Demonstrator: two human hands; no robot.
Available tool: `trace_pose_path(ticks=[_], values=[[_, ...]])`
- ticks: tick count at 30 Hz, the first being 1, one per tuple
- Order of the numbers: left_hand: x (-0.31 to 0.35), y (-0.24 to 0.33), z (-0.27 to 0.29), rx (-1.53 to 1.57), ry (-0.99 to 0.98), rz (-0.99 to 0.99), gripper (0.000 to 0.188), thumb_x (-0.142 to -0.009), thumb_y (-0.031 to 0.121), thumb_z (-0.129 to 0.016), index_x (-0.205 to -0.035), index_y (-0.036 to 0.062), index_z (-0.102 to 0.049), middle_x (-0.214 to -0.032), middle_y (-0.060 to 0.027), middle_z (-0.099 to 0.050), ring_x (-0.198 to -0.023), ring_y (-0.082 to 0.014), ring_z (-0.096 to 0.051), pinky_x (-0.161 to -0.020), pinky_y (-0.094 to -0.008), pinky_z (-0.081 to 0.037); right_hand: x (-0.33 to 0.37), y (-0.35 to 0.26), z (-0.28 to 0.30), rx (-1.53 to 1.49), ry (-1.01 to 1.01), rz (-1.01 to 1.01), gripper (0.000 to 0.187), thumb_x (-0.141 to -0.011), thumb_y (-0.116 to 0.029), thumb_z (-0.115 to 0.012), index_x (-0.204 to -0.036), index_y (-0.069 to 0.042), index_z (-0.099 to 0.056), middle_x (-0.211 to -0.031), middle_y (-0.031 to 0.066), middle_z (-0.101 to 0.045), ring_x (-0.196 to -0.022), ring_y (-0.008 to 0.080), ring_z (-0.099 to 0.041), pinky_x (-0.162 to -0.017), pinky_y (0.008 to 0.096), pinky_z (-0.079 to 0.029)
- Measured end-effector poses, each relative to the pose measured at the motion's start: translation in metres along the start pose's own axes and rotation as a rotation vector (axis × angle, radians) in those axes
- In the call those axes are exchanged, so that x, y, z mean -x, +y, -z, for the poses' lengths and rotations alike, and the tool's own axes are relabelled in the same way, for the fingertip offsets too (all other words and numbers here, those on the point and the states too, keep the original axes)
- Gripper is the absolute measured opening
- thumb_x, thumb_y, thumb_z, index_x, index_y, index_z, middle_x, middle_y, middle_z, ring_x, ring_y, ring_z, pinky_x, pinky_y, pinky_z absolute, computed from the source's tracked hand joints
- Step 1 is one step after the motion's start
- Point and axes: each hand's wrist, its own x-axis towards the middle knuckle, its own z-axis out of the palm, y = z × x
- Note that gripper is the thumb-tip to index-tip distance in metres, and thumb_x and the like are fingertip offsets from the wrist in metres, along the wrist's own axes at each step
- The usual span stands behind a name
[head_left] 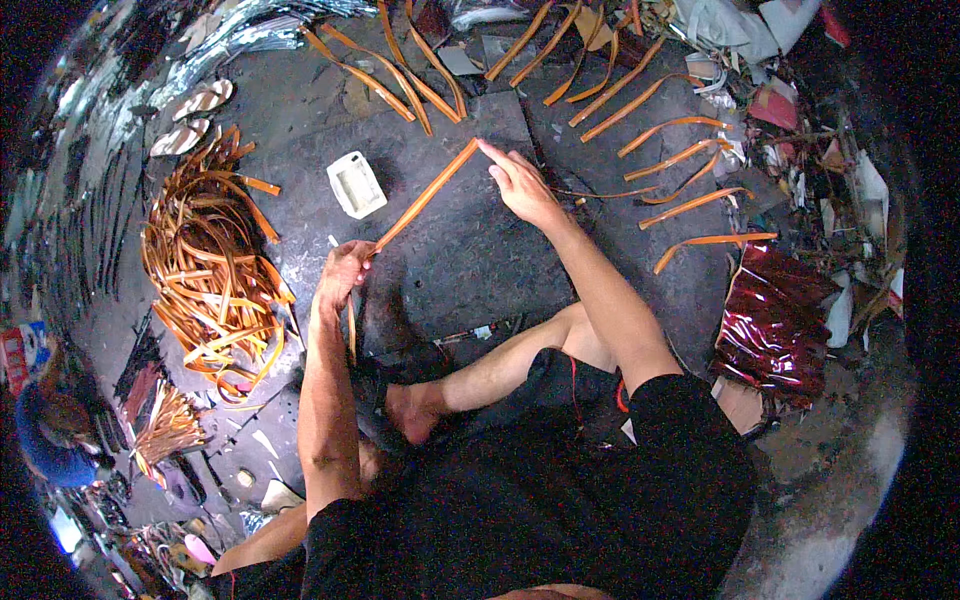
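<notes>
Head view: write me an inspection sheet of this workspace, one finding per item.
Surface: dark, scuffed board.
Job's things: orange strip stretched between the hands; loose strips spread along the far and right sides; tangled strip pile at left; white tray on the board.
Clutter: dark-red glossy sheets at right; mixed scraps at far right.
Grippers: bare hands; left hand grips the strip's near end, right hand has its index finger at the far end.
Cables: nothing seen.
Surroundings: pair of sandals at far left; picture rim too dark to judge.
</notes>
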Motion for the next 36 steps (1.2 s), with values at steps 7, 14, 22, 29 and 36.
trace_pose_path(ticks=[7, 14, 22, 29, 36], values=[[0.009, 0.005, -0.001, -0.049, 0.086, -0.107, 0.022, -0.089, 0.024, -0.058, -0.099, 0.0046, -0.062, -0.071, 0.0011, -0.052, -0.061, -0.0077, -0.045, -0.054, -0.0225, -0.037, 0.002, -0.022, -0.031, 0.404, -0.180, 0.219, 0.049, -0.085, -0.006, -0.046, -0.131, -0.020, -0.054, -0.088, 0.0152, -0.053, -0.085, 0.0327, -0.053, -0.074, 0.0449, -0.043], [0.016, -0.014, -0.005, -0.195, 0.187, -0.404, 0.029, -0.088, 0.023, -0.068, -0.104, 0.0007, -0.059, -0.085, -0.0051, -0.065, -0.079, -0.0117, -0.057, -0.072, -0.0268, -0.047, -0.029, -0.002, -0.010, 0.587, 0.055, -0.093, 0.039, -0.089, -0.016, -0.052, -0.127, -0.012, -0.055, -0.097, 0.0160, -0.059, -0.094, 0.0333, -0.057, -0.081, 0.0458, -0.045], [0.010, -0.004, -0.028, -0.168, 0.269, -0.412, 0.023, -0.089, 0.019, -0.066, -0.102, 0.0008, -0.061, -0.083, -0.0057, -0.065, -0.078, -0.0114, -0.059, -0.071, -0.0260, -0.048, -0.034, -0.092, -0.013, -0.099, 0.111, 0.056, 0.039, -0.083, -0.025, -0.070, -0.117, -0.008, -0.061, -0.097, 0.0133, -0.055, -0.094, 0.0303, -0.056, -0.084, 0.0375, -0.046], [0.005, 0.002, -0.044, -0.234, 0.293, -0.405, 0.018, -0.088, 0.015, -0.065, -0.098, 0.0018, -0.061, -0.087, -0.0121, -0.065, -0.080, -0.0197, -0.063, -0.073, -0.0325, -0.050, -0.020, -0.072, -0.017, -0.044, 0.084, 0.009, 0.045, -0.081, -0.028, -0.072, -0.120, -0.009, -0.060, -0.103, 0.0139, -0.054, -0.100, 0.0294, -0.054, -0.089, 0.0373, -0.045], [-0.006, 0.007, -0.055, -0.129, 0.342, -0.560, 0.018, -0.086, 0.012, -0.064, -0.101, 0.0027, -0.061, -0.091, -0.0149, -0.067, -0.085, -0.0251, -0.067, -0.077, -0.0357, -0.051, -0.040, -0.127, -0.060, 0.118, -0.156, 0.327, 0.070, -0.075, -0.056, -0.068, -0.135, -0.023, -0.051, -0.147, 0.0215, -0.027, -0.137, 0.0406, -0.019, -0.112, 0.0535, -0.014]])
